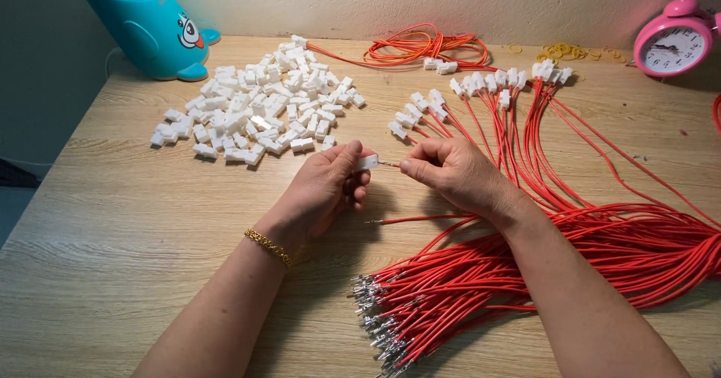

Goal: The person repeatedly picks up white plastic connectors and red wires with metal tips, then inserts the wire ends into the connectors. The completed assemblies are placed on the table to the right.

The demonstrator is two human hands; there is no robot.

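Insertion is under way: the left hand (324, 186) is pinching a white connector housing (367, 162) while the right hand (451, 171) is pinching a red wire (420, 217), apparently feeding its metal tip in. Seating it calls for a straight, aligned push.

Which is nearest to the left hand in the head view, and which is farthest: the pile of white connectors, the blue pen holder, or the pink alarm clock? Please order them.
From the left hand:
1. Pile of white connectors, just beyond the hand, slightly to its left.
2. Blue pen holder, at the far left corner of the table.
3. Pink alarm clock, at the far right corner, plainly farthest.
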